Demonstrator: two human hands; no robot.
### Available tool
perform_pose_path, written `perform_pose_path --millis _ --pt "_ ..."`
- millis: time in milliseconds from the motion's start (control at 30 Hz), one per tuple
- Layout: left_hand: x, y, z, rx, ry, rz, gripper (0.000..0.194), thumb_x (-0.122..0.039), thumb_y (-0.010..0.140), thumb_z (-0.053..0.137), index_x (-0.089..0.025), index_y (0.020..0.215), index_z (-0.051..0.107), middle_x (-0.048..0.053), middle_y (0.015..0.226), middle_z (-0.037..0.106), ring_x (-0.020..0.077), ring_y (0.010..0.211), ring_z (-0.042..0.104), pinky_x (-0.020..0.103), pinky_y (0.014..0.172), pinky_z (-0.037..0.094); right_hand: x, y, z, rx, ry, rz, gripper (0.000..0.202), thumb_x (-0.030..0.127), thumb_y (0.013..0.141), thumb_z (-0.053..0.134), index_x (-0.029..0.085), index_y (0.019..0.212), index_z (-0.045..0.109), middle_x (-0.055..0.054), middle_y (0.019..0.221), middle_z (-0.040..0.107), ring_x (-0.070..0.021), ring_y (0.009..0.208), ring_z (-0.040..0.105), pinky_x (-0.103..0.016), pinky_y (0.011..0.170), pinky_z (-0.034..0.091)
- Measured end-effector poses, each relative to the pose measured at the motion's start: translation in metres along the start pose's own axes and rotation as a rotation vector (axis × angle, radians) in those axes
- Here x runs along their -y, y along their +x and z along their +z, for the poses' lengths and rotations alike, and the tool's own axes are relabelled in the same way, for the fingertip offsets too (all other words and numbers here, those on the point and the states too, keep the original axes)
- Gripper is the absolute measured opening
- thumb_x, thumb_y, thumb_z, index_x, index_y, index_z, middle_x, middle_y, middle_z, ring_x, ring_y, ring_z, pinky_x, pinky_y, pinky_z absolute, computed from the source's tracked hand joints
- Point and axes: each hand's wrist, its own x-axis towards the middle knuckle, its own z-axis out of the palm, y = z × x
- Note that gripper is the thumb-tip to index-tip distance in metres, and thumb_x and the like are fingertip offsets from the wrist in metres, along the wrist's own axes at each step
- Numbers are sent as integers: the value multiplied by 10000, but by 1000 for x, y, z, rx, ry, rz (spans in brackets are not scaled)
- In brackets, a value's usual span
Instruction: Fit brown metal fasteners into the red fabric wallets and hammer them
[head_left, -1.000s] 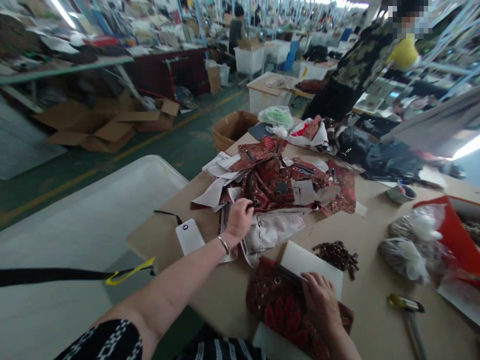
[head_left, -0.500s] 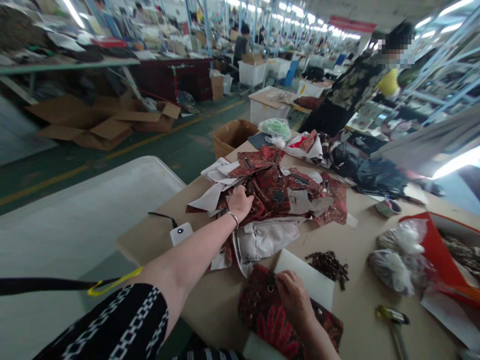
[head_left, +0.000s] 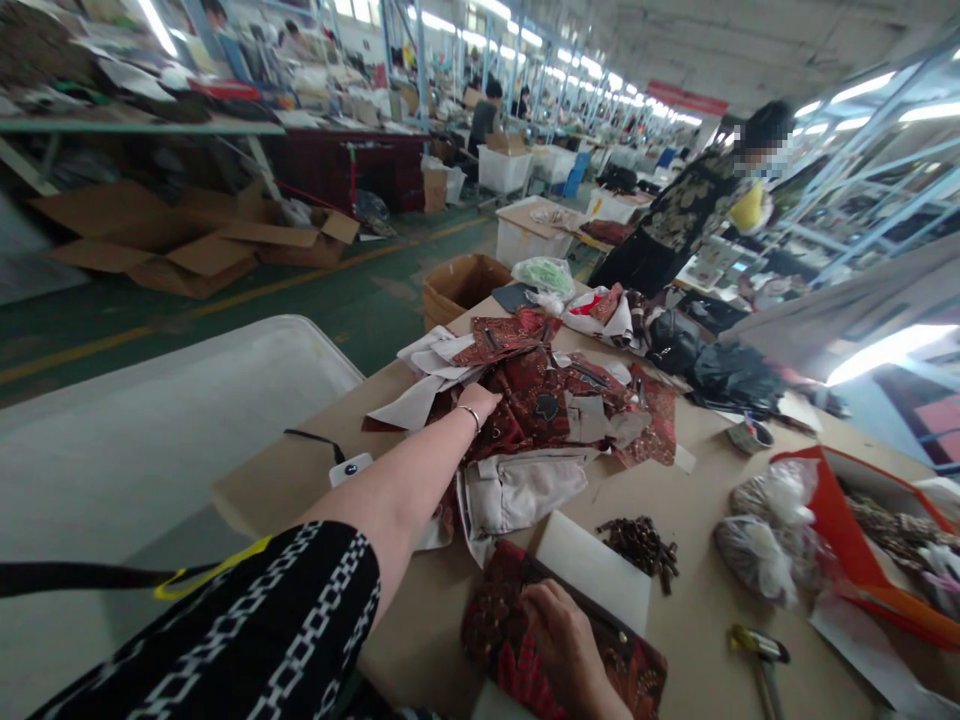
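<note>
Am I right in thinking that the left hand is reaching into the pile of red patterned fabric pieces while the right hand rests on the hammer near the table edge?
Not quite. In the head view the right hand rests on the red patterned pouch, not on the hammer, which lies untouched to the right. The left hand is indeed reaching into the pile of red patterned fabric pieces.
</note>
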Motion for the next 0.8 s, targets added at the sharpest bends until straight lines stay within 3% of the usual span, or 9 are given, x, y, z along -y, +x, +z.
perform_pose_path --millis 100,200,333,433,500,633,700,800 --pt "-4 -6 -11 38 65 9 303 -366 855 590 -145 1063 586 67 1034 615 184 923 610 354 782 520 2 -2 -6 61 -38 -6 214 247 909 414 236 819 608 -20 770 612 -153 732 612 -228 638 467" --pt "-7 -22 -32 3 120 121 292 -385 843 593 -137 998 605 70 983 641 195 905 618 368 788 499 9 14 -31 73 -82 -38 195 223 909 428 224 830 607 -22 788 620 -146 745 608 -229 662 478" --pt "-14 -66 -62 -65 173 418 259 -336 771 651 -170 964 606 77 962 664 241 956 609 344 804 436 42 61 -98 -134 -195 -222 169 189 911 446 214 912 613 -47 866 629 -162 818 580 -274 723 484" --pt "-17 -112 -77 -15 184 656 204 -296 752 662 -196 918 599 39 911 665 207 892 606 298 775 410 81 97 -152 -295 -367 -419 187 166 887 505 216 1028 617 -65 986 630 -203 1010 528 -346 878 458" --pt "-17 -141 -84 23 201 839 126 -260 758 655 -193 845 592 24 859 649 191 850 590 290 760 398 102 113 -176 -313 -513 -487 231 178 879 526 222 1090 609 -69 1060 623 -230 1117 473 -390 955 414" --pt "-9 -185 -91 37 246 1177 82 -212 792 621 -171 768 554 22 776 597 181 771 543 300 701 382 115 112 -184 -159 -671 -474 211 247 908 505 219 1089 609 -59 1019 636 -213 1016 515 -380 914 406" --pt "-3 -200 -91 78 267 1211 71 -195 804 600 -164 769 546 22 764 584 172 732 527 300 676 381 111 94 -177 -81 -657 -437 187 257 917 492 211 1048 617 -51 951 644 -190 907 536 -354 847 419" --pt "10 -221 -86 184 347 1307 49 -193 821 566 -162 786 551 43 815 588 195 779 529 329 702 397 105 51 -163 -58 -594 -362 177 201 906 501 204 1034 623 -70 1048 638 -220 1041 503 -382 912 386"
